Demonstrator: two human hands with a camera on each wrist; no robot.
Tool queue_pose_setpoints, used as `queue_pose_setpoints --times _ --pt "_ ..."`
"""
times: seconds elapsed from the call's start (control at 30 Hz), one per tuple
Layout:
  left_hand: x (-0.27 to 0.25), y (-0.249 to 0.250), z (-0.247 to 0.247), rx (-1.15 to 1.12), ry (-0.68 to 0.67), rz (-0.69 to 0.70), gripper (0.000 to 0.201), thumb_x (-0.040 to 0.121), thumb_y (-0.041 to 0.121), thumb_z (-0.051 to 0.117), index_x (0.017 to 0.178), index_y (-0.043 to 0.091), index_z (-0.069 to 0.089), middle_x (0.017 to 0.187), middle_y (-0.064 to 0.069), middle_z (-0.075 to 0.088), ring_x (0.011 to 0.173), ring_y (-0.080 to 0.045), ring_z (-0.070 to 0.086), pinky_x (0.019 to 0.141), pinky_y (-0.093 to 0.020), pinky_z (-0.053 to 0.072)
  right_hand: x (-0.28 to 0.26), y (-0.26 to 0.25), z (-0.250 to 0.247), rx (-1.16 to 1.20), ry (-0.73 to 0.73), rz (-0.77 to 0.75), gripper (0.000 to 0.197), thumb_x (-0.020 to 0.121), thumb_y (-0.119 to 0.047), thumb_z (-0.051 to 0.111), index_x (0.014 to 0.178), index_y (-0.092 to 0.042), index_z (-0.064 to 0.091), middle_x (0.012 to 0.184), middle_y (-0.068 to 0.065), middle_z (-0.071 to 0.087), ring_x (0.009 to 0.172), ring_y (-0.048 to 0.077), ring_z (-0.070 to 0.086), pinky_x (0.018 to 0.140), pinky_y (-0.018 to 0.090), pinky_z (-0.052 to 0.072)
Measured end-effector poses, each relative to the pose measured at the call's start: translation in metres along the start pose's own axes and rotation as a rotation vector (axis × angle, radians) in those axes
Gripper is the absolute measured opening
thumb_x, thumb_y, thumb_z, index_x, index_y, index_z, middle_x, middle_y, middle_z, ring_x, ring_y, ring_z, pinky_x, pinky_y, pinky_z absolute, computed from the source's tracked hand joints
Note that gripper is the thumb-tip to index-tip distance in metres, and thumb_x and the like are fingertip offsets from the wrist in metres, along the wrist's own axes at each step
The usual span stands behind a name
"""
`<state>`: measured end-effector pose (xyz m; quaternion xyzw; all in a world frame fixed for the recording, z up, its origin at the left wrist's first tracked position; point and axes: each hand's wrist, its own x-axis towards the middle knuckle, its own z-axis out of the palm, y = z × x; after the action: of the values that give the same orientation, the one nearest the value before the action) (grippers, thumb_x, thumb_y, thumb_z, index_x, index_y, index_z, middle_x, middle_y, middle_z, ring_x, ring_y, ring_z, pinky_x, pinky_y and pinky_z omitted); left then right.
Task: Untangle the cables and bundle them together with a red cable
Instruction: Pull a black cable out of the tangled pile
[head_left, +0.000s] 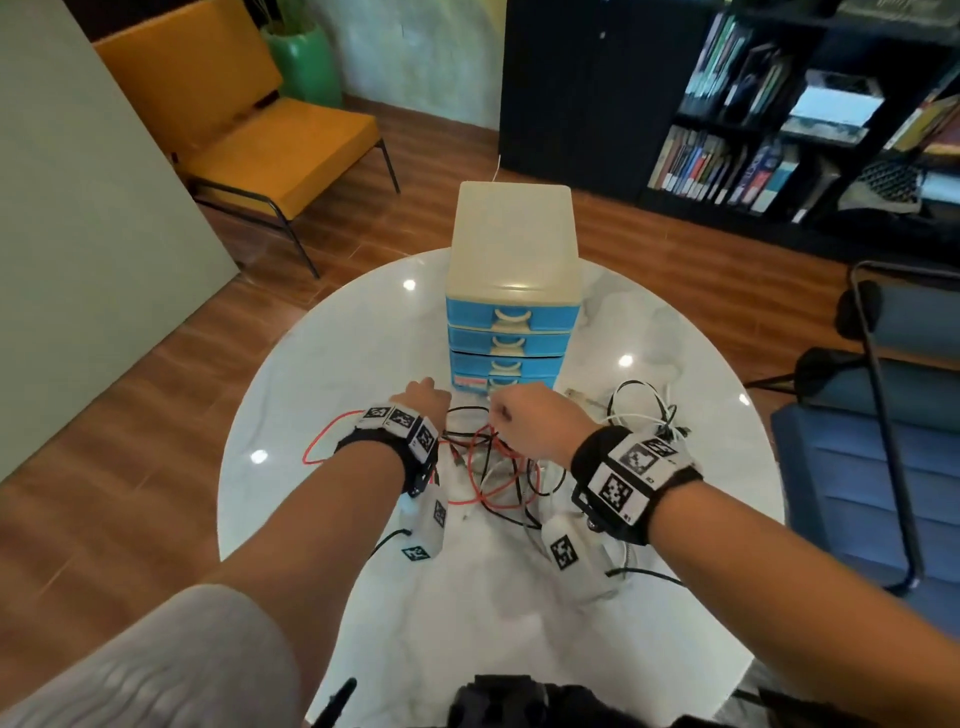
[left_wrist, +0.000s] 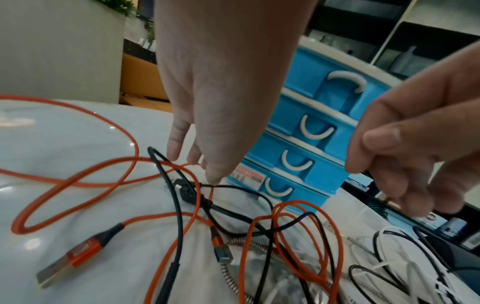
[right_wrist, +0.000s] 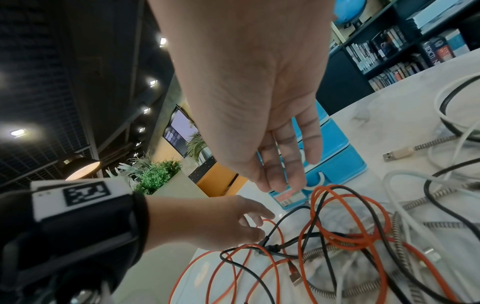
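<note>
Head view: your left hand (head_left: 422, 397) and right hand (head_left: 530, 422) hover over the tangled cables (head_left: 498, 467) on the white table (head_left: 311, 364), before the blue drawers (head_left: 511, 340). Left wrist view: left fingers (left_wrist: 214, 174) relaxed, touching a black cable (left_wrist: 233, 187); red cable (left_wrist: 78, 179) loops beside. Right wrist view: right fingers (right_wrist: 293, 164) loose, grasping nothing.

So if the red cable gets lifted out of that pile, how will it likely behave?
The red cable is probably floppy: it lies in loose loops on the table. It will likely drag neighbours, since black cables cross it. Its USB plug would probably dangle.
</note>
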<state>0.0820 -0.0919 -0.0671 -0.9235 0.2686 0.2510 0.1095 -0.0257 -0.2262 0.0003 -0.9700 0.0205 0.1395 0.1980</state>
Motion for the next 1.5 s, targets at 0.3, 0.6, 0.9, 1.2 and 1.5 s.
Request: queue_pose_setpoints --times 0.3,0.6,0.9,1.2,1.5 --pt "0.003 -0.015 -0.033 -0.349 0.126 0.203 0.014 0.094 0.018 0.051 0.097 0.017 0.064 0.105 -0.006 0.063 0.095 -0.022 0.062 0.084 -0.033 0.049 0.025 0.011 -0.021 0.157 0.151 -0.055 0.024 0.098 -0.015 0.044 0.111 -0.013 0.063 0.11 0.005 0.061 0.1 0.022 0.058 0.085 0.03 0.046" --pt "-0.083 -0.024 -0.156 -0.836 0.183 0.466 0.015 0.083 0.013 0.066 0.096 0.013 0.057 0.07 -0.002 0.069 0.056 -0.009 0.053 0.055 -0.019 0.045 0.014 -0.03 -0.079 0.83 0.055 -0.159 0.038 0.107 -0.028 0.029 0.097 -0.006 0.058 0.073 0.006 0.061 0.061 0.012 0.06 0.06 0.017 0.047" --pt "-0.119 0.014 -0.141 -1.766 0.496 0.305 0.043 0.095 0.044 0.048 0.128 0.021 0.031 0.114 -0.006 0.057 0.098 -0.019 0.062 0.092 -0.04 0.051 -0.016 -0.048 -0.097 0.832 0.428 -0.074 0.027 0.105 -0.022 0.038 0.111 -0.009 0.06 0.072 0.0 0.049 0.062 0.012 0.048 0.058 0.022 0.046" --pt "-0.134 0.066 -0.072 -1.388 0.096 0.536 0.046 0.099 0.047 0.038 0.098 0.003 0.055 0.079 -0.011 0.053 0.067 -0.017 0.05 0.071 -0.03 0.045 -0.046 -0.051 -0.104 1.371 0.505 0.174 0.017 0.098 -0.01 0.037 0.086 -0.017 0.047 0.061 -0.002 0.039 0.04 0.006 0.037 0.039 0.02 0.031" --pt "-0.097 0.044 0.005 -0.675 0.098 0.483 0.028 0.1 0.024 0.04 0.075 0.025 0.052 0.077 0.007 0.057 0.076 -0.008 0.053 0.08 -0.025 0.046 -0.088 -0.046 -0.159 1.792 0.688 0.197 0.029 0.096 -0.009 0.036 0.068 -0.017 0.043 0.04 -0.007 0.029 0.029 0.008 0.024 0.031 0.013 0.021"
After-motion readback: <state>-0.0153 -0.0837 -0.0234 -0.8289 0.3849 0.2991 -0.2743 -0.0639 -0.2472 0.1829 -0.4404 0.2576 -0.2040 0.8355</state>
